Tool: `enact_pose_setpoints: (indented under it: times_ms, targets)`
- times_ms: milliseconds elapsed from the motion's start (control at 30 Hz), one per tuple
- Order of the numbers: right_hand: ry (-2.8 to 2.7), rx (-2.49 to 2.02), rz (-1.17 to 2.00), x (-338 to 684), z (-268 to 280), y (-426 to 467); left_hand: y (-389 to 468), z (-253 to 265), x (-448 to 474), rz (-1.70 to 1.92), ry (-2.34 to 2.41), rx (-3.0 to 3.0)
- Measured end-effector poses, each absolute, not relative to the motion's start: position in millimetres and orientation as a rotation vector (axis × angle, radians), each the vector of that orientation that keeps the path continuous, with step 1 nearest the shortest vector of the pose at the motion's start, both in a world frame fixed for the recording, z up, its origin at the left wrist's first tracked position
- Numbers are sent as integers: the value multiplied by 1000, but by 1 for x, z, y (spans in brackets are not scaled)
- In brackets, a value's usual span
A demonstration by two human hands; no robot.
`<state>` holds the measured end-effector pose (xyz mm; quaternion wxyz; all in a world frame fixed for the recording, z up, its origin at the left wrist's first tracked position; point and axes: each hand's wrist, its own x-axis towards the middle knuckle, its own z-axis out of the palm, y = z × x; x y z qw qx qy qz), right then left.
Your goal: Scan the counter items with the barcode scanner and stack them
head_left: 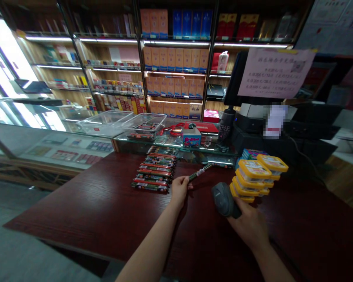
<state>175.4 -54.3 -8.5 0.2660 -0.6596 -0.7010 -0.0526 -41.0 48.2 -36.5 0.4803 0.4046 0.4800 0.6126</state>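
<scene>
My left hand [181, 187] pinches one end of a slim wrapped stick [200, 172], dark green with a pale label, which slants up to the right over the table. What is inside the wrapper I cannot tell. In my right hand [250, 223] is a dark grey barcode scanner [223, 199], its head pointing up and left, a little apart from the stick. Many similar sticks in green and orange wrappers lie in a layered row [154, 172] left of my left hand. Just beyond the scanner stand stacked yellow-lidded plastic boxes [254, 170].
The dark red wooden table [91, 203] ends at the left and front. Along its back runs a glass counter holding clear plastic bins [145, 123] and a small blue-pink box [191, 137]. A monitor with a paper notice [275, 74] stands back right, before stocked shelves.
</scene>
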Motion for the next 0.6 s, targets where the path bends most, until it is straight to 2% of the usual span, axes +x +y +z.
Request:
enact_pose_setpoints:
  times_ms: [333,600]
  targets:
    - [-1961,-1741,-300,184,-23,-60,58,0,-58,1667,1457,1218]
    - [-1975,-1732,-326,184,-20,-63,40,26,-149,1797,1938,1338]
